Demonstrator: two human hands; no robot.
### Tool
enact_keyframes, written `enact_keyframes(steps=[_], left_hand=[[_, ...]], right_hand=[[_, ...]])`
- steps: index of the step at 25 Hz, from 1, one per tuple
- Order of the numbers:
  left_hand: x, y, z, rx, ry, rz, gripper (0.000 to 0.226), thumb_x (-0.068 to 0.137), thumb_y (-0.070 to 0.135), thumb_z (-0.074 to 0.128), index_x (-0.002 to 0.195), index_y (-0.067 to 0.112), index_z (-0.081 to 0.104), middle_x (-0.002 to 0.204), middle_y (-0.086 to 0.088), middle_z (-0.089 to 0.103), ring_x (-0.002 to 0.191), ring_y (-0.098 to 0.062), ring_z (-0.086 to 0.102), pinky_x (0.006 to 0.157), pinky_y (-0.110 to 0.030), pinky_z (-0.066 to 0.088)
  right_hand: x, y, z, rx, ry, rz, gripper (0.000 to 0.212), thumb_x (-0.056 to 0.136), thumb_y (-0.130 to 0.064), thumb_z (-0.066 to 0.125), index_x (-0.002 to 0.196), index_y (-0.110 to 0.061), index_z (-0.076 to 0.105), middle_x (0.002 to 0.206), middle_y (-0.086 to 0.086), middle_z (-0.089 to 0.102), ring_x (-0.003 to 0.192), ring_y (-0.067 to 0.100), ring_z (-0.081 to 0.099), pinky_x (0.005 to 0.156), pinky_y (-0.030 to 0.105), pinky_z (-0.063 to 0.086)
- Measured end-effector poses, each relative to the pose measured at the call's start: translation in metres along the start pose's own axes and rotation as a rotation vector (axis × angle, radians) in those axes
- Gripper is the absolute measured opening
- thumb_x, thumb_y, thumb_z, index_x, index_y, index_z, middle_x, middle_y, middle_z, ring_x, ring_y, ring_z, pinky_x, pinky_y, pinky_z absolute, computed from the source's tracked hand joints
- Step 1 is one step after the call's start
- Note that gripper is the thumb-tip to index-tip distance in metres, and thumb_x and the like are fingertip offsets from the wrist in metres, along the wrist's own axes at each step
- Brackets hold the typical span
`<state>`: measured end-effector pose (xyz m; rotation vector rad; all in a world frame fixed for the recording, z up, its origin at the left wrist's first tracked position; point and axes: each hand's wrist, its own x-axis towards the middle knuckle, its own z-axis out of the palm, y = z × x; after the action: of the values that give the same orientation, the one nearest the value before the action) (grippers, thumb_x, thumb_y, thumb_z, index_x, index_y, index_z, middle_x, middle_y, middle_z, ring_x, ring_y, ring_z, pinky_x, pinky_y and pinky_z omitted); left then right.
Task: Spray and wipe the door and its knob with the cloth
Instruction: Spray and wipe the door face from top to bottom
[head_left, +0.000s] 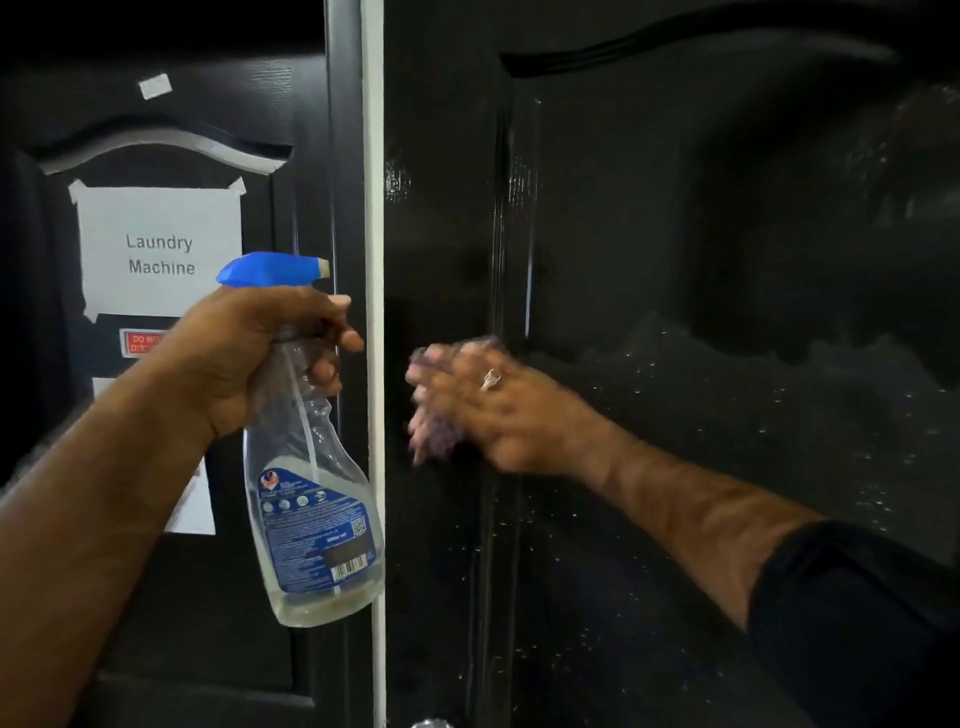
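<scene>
Wipe step in hand, spraying apparently done for this patch. Your left hand (260, 358) is wrapped round the neck of the spray bottle (311, 467), fingers curled at the trigger, blue nozzle (272, 267) aimed right toward the door; the bottle hangs upright, just beside the white door edge (374, 260), with only a little liquid left at the bottom.

Your right hand (483, 410) lies with fingers stretched out against the black door (675, 260), pressing the cloth (436, 415) to the surface near the left stile. The hand is motion-blurred, so the exact hold can't be told; the cloth shows only as a purplish smear under and past the fingertips. A ring (491, 379) sits on one finger.

Droplets (779, 405) speckle the panel to the right of the hand and below it, down toward the lower edge of the view. That wet field looks unwiped.

The knob (431, 723) just peeks in at the bottom edge, well below the hand. Judgement: not yet reached.

Next move, likely: carry the cloth right and down through the droplets with even pressure, then drop to the knob and wrap the cloth around it. Keep the bottle clear of the wiping arm.

Beyond the white edge, another dark door (182, 597) carries a taped "Laundry Machine" sign (158, 249).
</scene>
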<state>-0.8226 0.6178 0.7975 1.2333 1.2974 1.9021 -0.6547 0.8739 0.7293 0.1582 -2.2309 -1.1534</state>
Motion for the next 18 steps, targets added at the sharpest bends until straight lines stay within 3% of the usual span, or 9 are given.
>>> enact_keyframes(steps=[2,4,6,8,10,13,14,18], left_hand=[[0.001,0.001,0.001,0.014,-0.013,-0.006,0.026,0.080,0.022,0.075,0.099,0.011,0.062,0.085,-0.013,0.069,0.049,-0.017,0.059,0.055,-0.033,0.059],[0.003,0.000,0.006,0.020,-0.007,-0.005,0.018,0.083,0.022,0.073,0.094,0.011,0.063,0.084,-0.012,0.070,0.049,-0.017,0.059,0.055,-0.032,0.059],[0.004,-0.004,0.011,0.008,-0.022,-0.012,0.015,0.084,0.021,0.073,0.091,0.011,0.064,0.083,-0.013,0.070,0.049,-0.017,0.059,0.056,-0.032,0.059],[0.005,-0.009,0.011,-0.003,-0.045,-0.016,0.018,0.081,0.022,0.075,0.090,0.010,0.064,0.085,-0.013,0.070,0.050,-0.017,0.059,0.057,-0.033,0.059],[0.005,-0.012,0.013,-0.009,-0.059,-0.024,0.020,0.080,0.022,0.077,0.090,0.011,0.064,0.085,-0.013,0.071,0.051,-0.017,0.059,0.059,-0.034,0.060],[0.011,-0.013,0.025,-0.020,-0.082,-0.043,0.025,0.078,0.022,0.078,0.095,0.013,0.062,0.086,-0.012,0.071,0.053,-0.017,0.060,0.059,-0.035,0.060],[0.014,-0.013,0.031,-0.019,-0.093,-0.050,0.027,0.077,0.022,0.079,0.096,0.013,0.062,0.087,-0.012,0.071,0.053,-0.017,0.060,0.059,-0.035,0.060],[0.024,-0.018,0.057,-0.003,-0.137,-0.031,0.017,0.083,0.021,0.076,0.090,0.013,0.062,0.085,-0.012,0.070,0.052,-0.017,0.059,0.057,-0.035,0.058]], right_hand=[[0.008,0.041,-0.017,-0.059,0.111,0.287,0.078,0.098,-0.012,0.057,0.169,-0.007,0.027,0.179,0.013,0.019,0.167,0.032,0.012,0.132,0.056,0.020],[0.031,0.059,-0.036,-0.121,0.204,0.586,0.068,0.106,-0.024,0.051,0.168,-0.005,0.029,0.178,0.014,0.020,0.167,0.033,0.013,0.134,0.054,0.017],[0.040,0.040,-0.038,-0.081,0.189,0.728,0.066,0.112,-0.034,0.041,0.168,-0.003,0.027,0.178,0.017,0.016,0.167,0.034,0.007,0.134,0.055,0.012],[0.014,-0.004,-0.020,-0.094,0.085,0.669,0.069,0.113,-0.035,0.038,0.169,0.001,0.019,0.178,0.024,0.008,0.167,0.040,-0.002,0.133,0.058,0.010],[-0.033,-0.040,-0.006,-0.126,-0.058,0.491,0.074,0.111,-0.031,0.042,0.169,0.002,0.012,0.178,0.026,-0.001,0.165,0.042,-0.009,0.133,0.060,0.009],[-0.061,-0.019,-0.014,-0.134,-0.131,0.241,0.074,0.105,-0.023,0.044,0.170,-0.002,0.016,0.179,0.022,0.005,0.167,0.038,-0.003,0.135,0.056,0.008],[-0.049,-0.003,-0.020,-0.145,-0.087,0.267,0.073,0.103,-0.019,0.045,0.169,-0.001,0.020,0.178,0.022,0.011,0.167,0.038,0.002,0.135,0.056,0.010],[0.024,0.041,-0.043,-0.099,0.155,0.665,0.059,0.100,-0.015,0.060,0.156,-0.002,0.046,0.173,0.021,0.031,0.164,0.039,0.019,0.133,0.057,0.019]])
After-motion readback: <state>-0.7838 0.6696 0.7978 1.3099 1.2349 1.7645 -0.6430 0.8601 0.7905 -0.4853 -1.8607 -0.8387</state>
